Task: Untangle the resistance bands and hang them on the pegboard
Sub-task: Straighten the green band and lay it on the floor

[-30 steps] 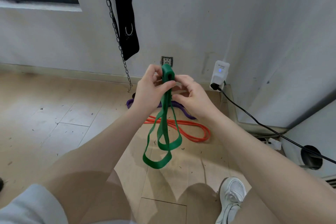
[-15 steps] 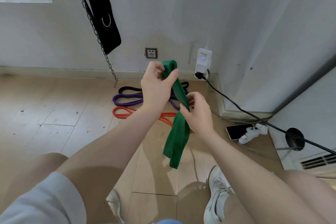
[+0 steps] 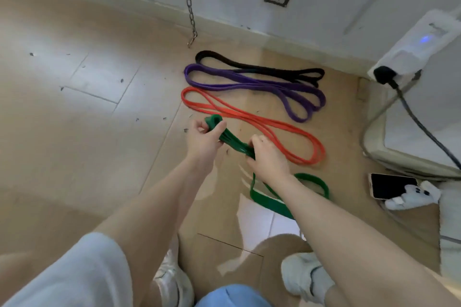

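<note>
Your green band (image 3: pixel 230 141) is stretched between your two hands just above the floor (image 3: pixel 74 119), its far loops trailing on the boards under your right forearm. Your left hand (image 3: pixel 203 141) has its grip clenched round the bunched end; your right hand (image 3: pixel 268 157) is grasping the gathered strands a little further along. Just beyond lie the red band (image 3: pixel 252 123), the purple band (image 3: pixel 254 86) and the black band (image 3: pixel 259 67), each laid out apart from the others. If you pull hard while the strands are bunched, I'd judge the band could slip and snap back at you, or the trailing loops could sweep over the red band and tangle again. To your right the phone (image 3: pixel 393 185) and the cable (image 3: pixel 424 129) crowd the floor; the left side gives you room. No pegboard is in view
</note>
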`<move>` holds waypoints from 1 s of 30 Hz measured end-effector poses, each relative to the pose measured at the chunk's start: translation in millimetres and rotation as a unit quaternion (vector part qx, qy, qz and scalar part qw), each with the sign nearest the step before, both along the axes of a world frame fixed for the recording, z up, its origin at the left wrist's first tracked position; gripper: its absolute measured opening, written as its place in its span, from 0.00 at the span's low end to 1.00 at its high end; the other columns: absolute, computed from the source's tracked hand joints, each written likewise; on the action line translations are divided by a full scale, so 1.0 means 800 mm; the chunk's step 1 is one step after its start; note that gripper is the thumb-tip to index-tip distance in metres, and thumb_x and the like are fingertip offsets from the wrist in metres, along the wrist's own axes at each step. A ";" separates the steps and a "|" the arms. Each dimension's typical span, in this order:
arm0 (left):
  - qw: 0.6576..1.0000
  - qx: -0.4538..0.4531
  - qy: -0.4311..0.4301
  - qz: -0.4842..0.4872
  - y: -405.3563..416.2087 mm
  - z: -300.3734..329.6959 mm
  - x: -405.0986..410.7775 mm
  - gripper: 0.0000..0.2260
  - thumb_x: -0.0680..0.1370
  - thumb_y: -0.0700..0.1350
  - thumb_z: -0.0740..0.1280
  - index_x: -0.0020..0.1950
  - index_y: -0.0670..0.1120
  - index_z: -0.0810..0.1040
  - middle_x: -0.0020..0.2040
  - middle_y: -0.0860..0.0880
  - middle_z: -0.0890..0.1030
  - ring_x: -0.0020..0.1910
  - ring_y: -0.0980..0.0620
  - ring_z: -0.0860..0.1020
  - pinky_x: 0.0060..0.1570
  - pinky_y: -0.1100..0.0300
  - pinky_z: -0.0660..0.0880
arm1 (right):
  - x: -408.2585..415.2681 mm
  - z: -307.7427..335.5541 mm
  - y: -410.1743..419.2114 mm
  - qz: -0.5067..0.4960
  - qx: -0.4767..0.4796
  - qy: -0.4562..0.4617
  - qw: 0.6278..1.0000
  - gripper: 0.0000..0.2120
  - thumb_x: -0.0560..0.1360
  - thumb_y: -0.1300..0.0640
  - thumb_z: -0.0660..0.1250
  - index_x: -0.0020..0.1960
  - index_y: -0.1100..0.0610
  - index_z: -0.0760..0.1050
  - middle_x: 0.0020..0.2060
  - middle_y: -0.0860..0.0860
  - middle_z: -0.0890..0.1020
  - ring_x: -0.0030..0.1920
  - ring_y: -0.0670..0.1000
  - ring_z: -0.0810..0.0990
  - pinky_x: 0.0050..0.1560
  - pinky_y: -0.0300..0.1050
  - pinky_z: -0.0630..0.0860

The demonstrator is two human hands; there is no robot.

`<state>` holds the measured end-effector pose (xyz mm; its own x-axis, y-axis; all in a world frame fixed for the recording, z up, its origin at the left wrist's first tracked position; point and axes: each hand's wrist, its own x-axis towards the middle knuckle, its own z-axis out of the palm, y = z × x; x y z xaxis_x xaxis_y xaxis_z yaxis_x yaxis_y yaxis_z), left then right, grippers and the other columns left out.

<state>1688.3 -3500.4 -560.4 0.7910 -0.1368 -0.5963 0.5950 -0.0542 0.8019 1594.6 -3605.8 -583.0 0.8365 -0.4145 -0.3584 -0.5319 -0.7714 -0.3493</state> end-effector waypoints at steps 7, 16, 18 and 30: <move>0.991 0.081 0.066 0.083 0.058 -0.137 0.107 0.14 0.73 0.40 0.70 0.41 0.46 0.63 0.55 0.37 0.76 0.51 0.45 0.80 0.49 0.52 0.80 | 0.116 -0.125 0.062 0.067 0.025 0.060 0.996 0.11 0.76 0.56 0.62 0.57 0.57 0.68 0.56 0.53 0.74 0.56 0.55 0.73 0.44 0.46 0.68; 0.890 0.451 -0.010 -0.069 0.115 -0.229 0.180 0.17 0.72 0.55 0.67 0.54 0.45 0.72 0.63 0.44 0.69 0.65 0.44 0.66 0.66 0.47 0.64 | 0.182 -0.204 0.109 0.133 -0.057 0.034 0.989 0.13 0.74 0.55 0.66 0.57 0.59 0.70 0.55 0.55 0.75 0.56 0.58 0.73 0.50 0.49 0.69; 0.889 0.442 -0.046 -0.112 0.112 -0.231 0.184 0.23 0.74 0.52 0.67 0.65 0.43 0.69 0.65 0.42 0.68 0.67 0.42 0.65 0.66 0.46 0.64 | 0.182 -0.209 0.110 0.119 -0.005 0.064 0.991 0.18 0.75 0.52 0.65 0.61 0.59 0.67 0.59 0.56 0.72 0.60 0.58 0.70 0.55 0.49 0.67; 0.712 0.406 -0.354 -0.451 0.034 -0.199 0.104 0.18 0.79 0.45 0.61 0.69 0.43 0.69 0.71 0.43 0.67 0.72 0.40 0.61 0.69 0.45 0.56 | 0.005 -0.149 -0.063 -0.075 0.016 0.077 0.994 0.17 0.79 0.55 0.59 0.66 0.56 0.68 0.66 0.53 0.70 0.65 0.55 0.69 0.63 0.51 0.69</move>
